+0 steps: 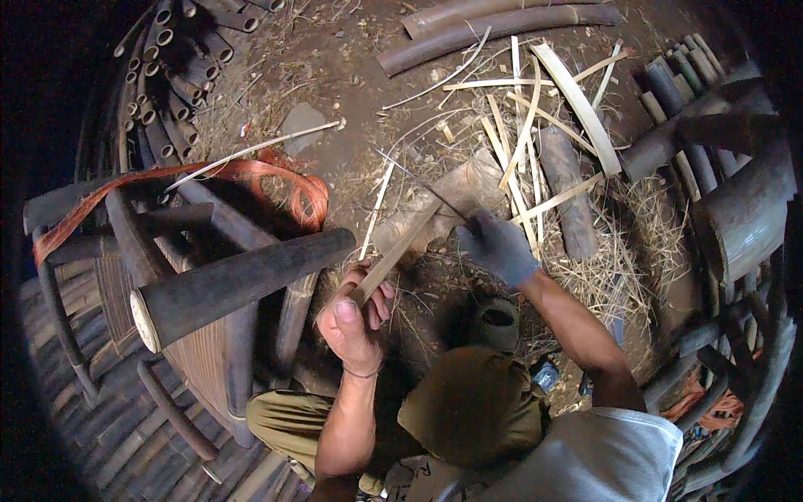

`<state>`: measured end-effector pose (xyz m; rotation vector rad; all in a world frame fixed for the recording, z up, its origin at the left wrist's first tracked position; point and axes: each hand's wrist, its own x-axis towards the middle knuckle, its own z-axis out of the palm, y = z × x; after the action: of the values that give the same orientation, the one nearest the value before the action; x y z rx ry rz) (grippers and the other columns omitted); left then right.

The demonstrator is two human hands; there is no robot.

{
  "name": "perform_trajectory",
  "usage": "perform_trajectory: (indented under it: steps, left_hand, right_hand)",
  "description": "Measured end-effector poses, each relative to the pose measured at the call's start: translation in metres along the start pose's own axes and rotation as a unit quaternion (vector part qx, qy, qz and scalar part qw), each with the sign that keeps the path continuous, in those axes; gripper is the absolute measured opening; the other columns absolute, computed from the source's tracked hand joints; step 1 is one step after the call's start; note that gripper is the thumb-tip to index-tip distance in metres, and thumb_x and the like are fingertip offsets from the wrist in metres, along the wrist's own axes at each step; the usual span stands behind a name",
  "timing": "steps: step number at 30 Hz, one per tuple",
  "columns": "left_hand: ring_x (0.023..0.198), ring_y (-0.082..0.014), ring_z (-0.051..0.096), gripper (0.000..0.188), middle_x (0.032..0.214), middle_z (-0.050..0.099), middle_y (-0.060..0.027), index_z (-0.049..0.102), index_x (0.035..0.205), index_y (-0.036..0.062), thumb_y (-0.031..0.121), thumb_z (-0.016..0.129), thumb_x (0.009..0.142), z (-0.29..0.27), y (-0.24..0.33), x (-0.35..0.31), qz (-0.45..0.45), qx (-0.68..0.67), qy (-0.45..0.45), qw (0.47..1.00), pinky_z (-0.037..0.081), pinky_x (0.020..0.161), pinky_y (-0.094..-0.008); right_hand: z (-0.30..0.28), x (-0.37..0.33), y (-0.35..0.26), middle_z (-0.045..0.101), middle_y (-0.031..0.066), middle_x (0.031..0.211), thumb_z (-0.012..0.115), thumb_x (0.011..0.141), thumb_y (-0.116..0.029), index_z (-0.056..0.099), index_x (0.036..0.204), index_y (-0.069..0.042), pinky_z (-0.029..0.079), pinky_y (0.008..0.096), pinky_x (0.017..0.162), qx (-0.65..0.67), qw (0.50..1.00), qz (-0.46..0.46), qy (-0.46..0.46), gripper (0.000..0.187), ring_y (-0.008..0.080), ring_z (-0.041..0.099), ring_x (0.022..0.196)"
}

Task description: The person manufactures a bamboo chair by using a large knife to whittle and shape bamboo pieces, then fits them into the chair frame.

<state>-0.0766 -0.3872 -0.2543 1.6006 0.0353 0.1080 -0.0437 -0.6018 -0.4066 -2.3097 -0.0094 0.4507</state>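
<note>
My left hand (351, 322) is closed round the lower end of a flat bamboo strip (397, 253), which slants up and to the right. My right hand (498, 248), in a grey glove, grips a knife (422, 182) with a long thin blade pointing to the upper left. The blade crosses close to the strip's far end; whether they touch I cannot tell. The knife's handle is mostly hidden in the glove. Beneath both lies a pale, flat wooden block (481, 184) on the ground.
Split bamboo strips (523, 125) and shavings (619, 251) litter the dirt at the right, around a short log (569, 192). A dark bamboo frame (251, 280) with orange twine (309, 197) stands at the left. Bamboo poles (159, 84) are stacked behind it; thick bamboo pieces (749, 217) edge the right.
</note>
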Motion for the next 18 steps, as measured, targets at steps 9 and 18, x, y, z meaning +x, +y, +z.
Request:
perform_trajectory:
  steps: [9, 18]
  left_hand:
    - [0.066, -0.0228, 0.053, 0.064, 0.059, 0.045, -0.0067, 0.045, 0.061, 0.0054, 0.056, 0.045, 0.100, 0.000, -0.001, 0.002, 0.018, 0.010, 0.006, 1.000, 0.046, 0.088, -0.0427]
    - [0.071, -0.0196, 0.057, 0.052, 0.075, 0.062, -0.0132, 0.059, 0.077, -0.0021, 0.040, 0.044, 0.103, -0.024, 0.019, -0.029, -0.124, 0.053, -0.020, 0.991, 0.048, 0.074, -0.0309]
  right_hand:
    - [-0.006, 0.002, -0.023, 0.067, 0.0239, 0.082, 0.065, 0.091, -0.030, 0.062, 0.101, -0.005, 0.052, 0.0506, 0.069, 0.050, 0.991, -0.085, 0.088, 0.028, 0.0446, 0.066, 0.083]
    - [-0.003, -0.008, 0.008, 0.065, 0.0267, 0.091, 0.065, 0.091, -0.031, 0.059, 0.098, -0.002, 0.048, 0.0493, 0.067, 0.025, 0.998, -0.020, 0.046, 0.030, 0.0456, 0.063, 0.084]
